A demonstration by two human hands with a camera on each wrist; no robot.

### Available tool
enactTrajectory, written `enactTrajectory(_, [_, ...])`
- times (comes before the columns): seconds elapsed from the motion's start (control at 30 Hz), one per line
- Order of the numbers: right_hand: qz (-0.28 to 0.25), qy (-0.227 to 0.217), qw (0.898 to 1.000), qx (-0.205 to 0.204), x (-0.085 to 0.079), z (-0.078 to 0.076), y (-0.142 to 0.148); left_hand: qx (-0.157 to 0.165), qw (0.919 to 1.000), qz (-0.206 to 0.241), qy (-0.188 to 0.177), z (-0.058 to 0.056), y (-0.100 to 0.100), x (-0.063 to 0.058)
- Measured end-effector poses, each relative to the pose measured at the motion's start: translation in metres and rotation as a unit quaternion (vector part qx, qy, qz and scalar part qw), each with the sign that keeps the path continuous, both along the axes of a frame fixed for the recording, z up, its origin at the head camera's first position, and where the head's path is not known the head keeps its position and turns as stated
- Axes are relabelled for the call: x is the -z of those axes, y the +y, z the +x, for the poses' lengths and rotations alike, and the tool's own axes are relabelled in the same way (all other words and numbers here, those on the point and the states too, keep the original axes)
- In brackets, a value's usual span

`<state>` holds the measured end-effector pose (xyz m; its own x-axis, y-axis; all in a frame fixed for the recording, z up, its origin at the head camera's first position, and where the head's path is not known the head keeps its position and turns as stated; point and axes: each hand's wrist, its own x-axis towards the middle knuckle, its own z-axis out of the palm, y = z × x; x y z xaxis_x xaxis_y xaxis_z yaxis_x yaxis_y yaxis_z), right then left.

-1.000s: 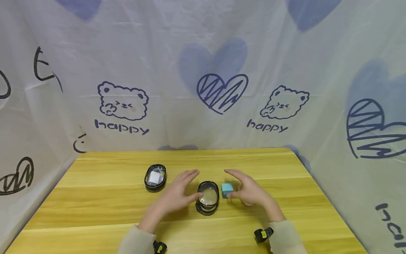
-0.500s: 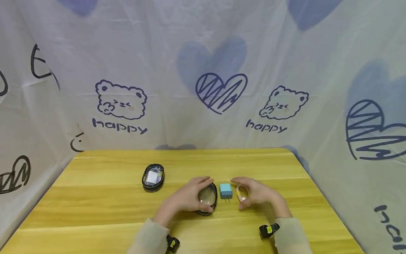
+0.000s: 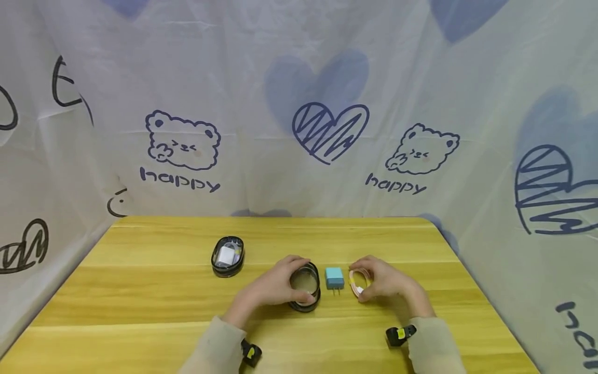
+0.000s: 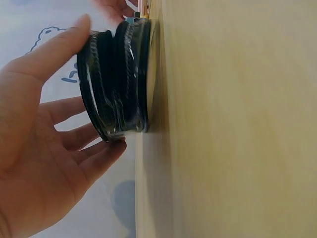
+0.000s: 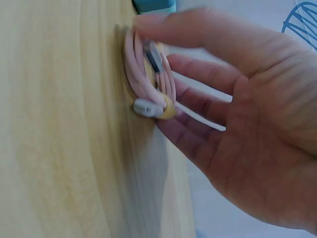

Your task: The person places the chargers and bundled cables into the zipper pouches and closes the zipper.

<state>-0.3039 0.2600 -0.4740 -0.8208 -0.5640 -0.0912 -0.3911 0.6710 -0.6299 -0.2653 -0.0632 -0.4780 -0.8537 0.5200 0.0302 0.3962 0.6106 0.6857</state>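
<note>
My left hand (image 3: 279, 284) grips a small oval zip case (image 3: 308, 308) with black rims and a clear window, thumb on the near side and fingers on the far side. In the left wrist view the same case (image 4: 119, 84) shows its zip teeth edge-on, close by the tabletop. My right hand (image 3: 385, 281) pinches a coiled pale pink charging cable (image 5: 136, 69) between thumb and fingers. A yellow tie binds the coil, and its grey-white plugs show in the right wrist view. Between the hands lies a blue wall charger (image 3: 334, 277), prongs toward me.
A second oval zip case (image 3: 228, 272), with a white charger and a cable inside, stands left of my left hand. The wood-grain table (image 3: 140, 301) ends at a white printed curtain (image 3: 252, 171) behind and on both sides.
My left hand has come in from the left and closed round the empty-looking case. The right hand has moved from over the charger to the right and taken hold of the coiled cable.
</note>
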Motion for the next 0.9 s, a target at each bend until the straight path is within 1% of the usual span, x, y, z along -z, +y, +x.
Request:
enactTrajectory(0.07, [0.002,-0.003,1.0,0.016,0.0,0.0,-0.001,-0.006,1.0,0.007,0.0,-0.001,-0.001,-0.001])
enactTrajectory(0.2, [0.011,0.003,0.999,0.034,0.0,0.001,-0.003,-0.021,0.9996,0.018,0.003,-0.003,-0.005,-0.002])
enactTrajectory(0.4, [0.019,-0.013,0.999,0.027,-0.001,0.002,-0.003,-0.04,0.999,0.02,0.005,-0.004,-0.011,-0.002])
enactTrajectory(0.6, [0.037,-0.002,0.999,0.012,-0.001,0.001,-0.002,-0.046,0.9988,0.016,0.004,-0.006,-0.013,-0.002])
enactTrajectory(0.77, [0.023,0.001,0.999,0.037,-0.001,0.001,-0.003,-0.046,0.9988,0.017,0.002,-0.005,-0.013,-0.003])
enactTrajectory(0.9, [0.01,0.025,0.998,0.054,-0.003,0.001,-0.004,-0.043,0.9989,0.015,0.002,-0.005,-0.014,-0.003])
